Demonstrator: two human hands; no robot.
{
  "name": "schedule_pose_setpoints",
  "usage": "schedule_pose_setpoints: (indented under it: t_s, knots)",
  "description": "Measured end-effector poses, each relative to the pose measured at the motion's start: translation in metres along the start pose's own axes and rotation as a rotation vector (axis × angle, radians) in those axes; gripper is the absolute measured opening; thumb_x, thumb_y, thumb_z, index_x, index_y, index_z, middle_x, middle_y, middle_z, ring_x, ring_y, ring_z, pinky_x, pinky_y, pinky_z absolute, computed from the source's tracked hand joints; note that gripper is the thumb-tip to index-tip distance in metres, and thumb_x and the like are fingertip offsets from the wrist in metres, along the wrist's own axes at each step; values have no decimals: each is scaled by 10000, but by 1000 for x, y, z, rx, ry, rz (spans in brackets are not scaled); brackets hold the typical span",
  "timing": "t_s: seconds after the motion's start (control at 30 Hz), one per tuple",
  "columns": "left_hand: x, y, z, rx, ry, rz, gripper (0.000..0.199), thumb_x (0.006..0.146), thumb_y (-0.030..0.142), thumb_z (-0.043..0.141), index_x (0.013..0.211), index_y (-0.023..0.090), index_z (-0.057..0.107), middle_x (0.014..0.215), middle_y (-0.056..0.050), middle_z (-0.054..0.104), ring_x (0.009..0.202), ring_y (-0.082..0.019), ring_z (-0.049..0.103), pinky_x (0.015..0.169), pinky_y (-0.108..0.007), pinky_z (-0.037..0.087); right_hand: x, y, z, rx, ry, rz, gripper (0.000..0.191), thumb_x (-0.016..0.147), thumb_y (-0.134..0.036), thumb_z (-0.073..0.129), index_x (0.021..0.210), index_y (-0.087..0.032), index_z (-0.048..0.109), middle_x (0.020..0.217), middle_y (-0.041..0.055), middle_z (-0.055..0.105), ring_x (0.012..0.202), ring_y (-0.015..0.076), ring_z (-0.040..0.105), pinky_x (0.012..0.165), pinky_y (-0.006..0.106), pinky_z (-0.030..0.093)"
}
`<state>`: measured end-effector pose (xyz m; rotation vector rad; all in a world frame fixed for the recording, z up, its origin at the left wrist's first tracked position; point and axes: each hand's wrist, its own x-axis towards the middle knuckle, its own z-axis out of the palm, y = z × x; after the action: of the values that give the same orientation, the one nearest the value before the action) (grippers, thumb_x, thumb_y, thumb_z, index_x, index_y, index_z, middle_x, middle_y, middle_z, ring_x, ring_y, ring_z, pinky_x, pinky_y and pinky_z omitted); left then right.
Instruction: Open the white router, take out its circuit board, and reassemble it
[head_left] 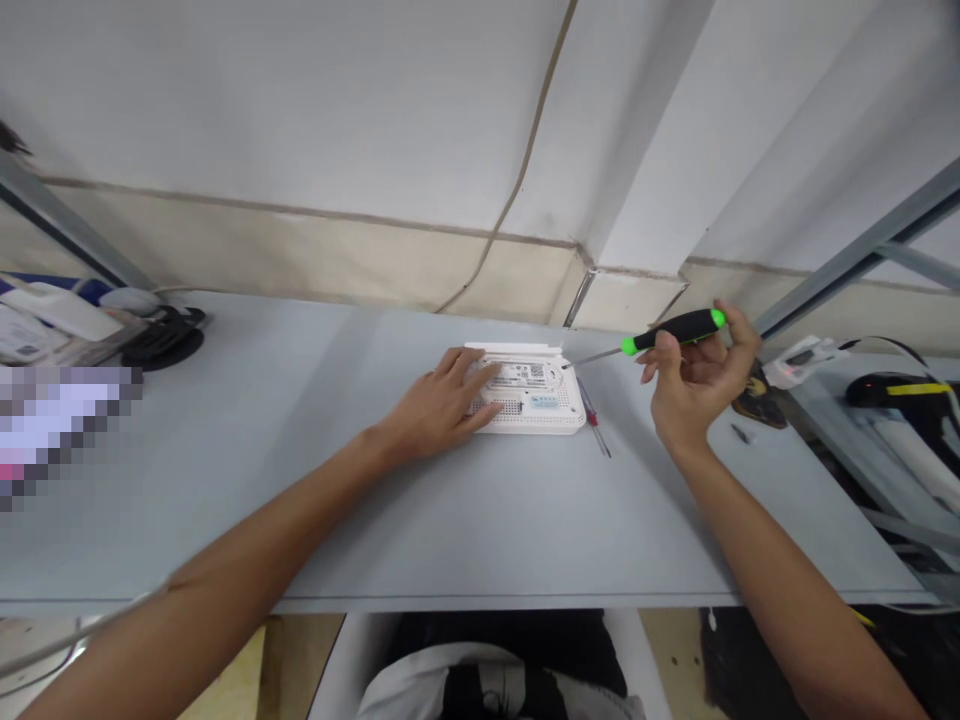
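Observation:
A white vented device point(551, 408) lies flat on the grey table, its labelled side up. My left hand point(450, 400) rests on its left end with the fingers spread. A black and green screwdriver point(679, 328) is in my right hand point(697, 375), held by its handle. Its shaft slants down to the left, and the tip meets the device's upper right corner. Close against the device's right side lies a thin screwdriver with a red part point(593, 418), partly hidden behind the device.
Packaged white items and a black round stand point(165, 338) sit at the left, near a pixelated patch. A small dark piece point(742, 433) lies right of my right hand. Farther right are a white device point(806, 360), cables and a metal frame.

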<state>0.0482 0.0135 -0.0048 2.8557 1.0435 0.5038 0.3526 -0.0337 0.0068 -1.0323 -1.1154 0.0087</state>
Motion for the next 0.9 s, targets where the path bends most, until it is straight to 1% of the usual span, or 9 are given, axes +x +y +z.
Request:
schedule_pose_setpoints:
  t_s: [0.13, 0.2, 0.27, 0.33, 0.47, 0.57, 0.67, 0.8, 0.9]
  knots:
    - [-1, 1, 0, -4, 4, 0, 523, 1077, 524, 416, 1503, 225, 469, 1528, -170, 462, 1416, -346, 426, 906, -478, 638, 22, -15, 4, -152, -169, -50, 539, 929, -447, 712, 1401, -304, 495, 972, 32, 719, 655, 187, 679, 525, 311, 485]
    - [-2, 1, 0, -6, 6, 5, 523, 1076, 526, 417, 1501, 225, 469, 1526, -172, 461, 1411, -345, 429, 883, -471, 640, 43, -30, 11, -286, -385, -100, 506, 915, -466, 723, 1352, -291, 540, 941, 31, 726, 688, 201, 678, 596, 332, 505]
    - [-2, 0, 0, -2, 3, 3, 528, 1079, 532, 405, 1506, 226, 461, 1526, -174, 461, 1413, -342, 426, 873, -469, 641, 65, -47, 22, -469, -661, -144, 425, 896, -460, 743, 1252, -282, 596, 878, 23, 732, 703, 215, 671, 681, 362, 507]
    - [-2, -1, 0, 6, -1, -1, 536, 1081, 541, 392, 1512, 230, 456, 1525, -172, 462, 1417, -337, 425, 881, -472, 640, 78, -61, 36, -653, -755, -181, 295, 907, -436, 720, 1132, -268, 631, 778, 28, 703, 715, 243, 649, 710, 382, 480]
    - [-2, -1, -1, 16, -9, -3, 545, 1083, 541, 386, 1521, 222, 449, 1529, -170, 459, 1425, -337, 423, 897, -483, 640, 73, -71, 63, -870, -674, -201, 204, 959, -429, 628, 955, -224, 618, 742, 79, 649, 736, 278, 601, 701, 387, 430]
    - [-2, -1, -2, 3, -19, 5, 549, 1082, 540, 391, 1523, 218, 448, 1532, -168, 460, 1427, -336, 421, 905, -487, 642, 61, -67, 71, -843, -608, -203, 221, 981, -423, 591, 909, -215, 593, 799, 95, 642, 747, 271, 587, 704, 389, 427]
    - [-1, -1, -1, -2, -17, 2, 548, 1077, 538, 410, 1519, 217, 461, 1541, -171, 456, 1434, -343, 412, 926, -510, 636, 61, -60, 71, -627, -593, -160, 280, 969, -465, 617, 823, -231, 570, 799, 70, 634, 758, 243, 570, 717, 385, 452]
    - [2, 0, 1, -22, -24, -48, 554, 1073, 542, 410, 1519, 220, 475, 1534, -178, 457, 1442, -353, 408, 902, -510, 642, 65, -48, 78, -140, -617, 84, 379, 963, -459, 649, 690, -241, 502, 665, 7, 572, 661, 176, 541, 663, 332, 473]
    - [2, 1, 4, -40, -19, -61, 548, 1067, 541, 424, 1515, 230, 482, 1519, -174, 470, 1433, -347, 417, 917, -509, 636, 58, -38, 93, 151, -439, 165, 444, 958, -425, 652, 631, -243, 413, 588, -37, 460, 568, 134, 498, 618, 300, 461]
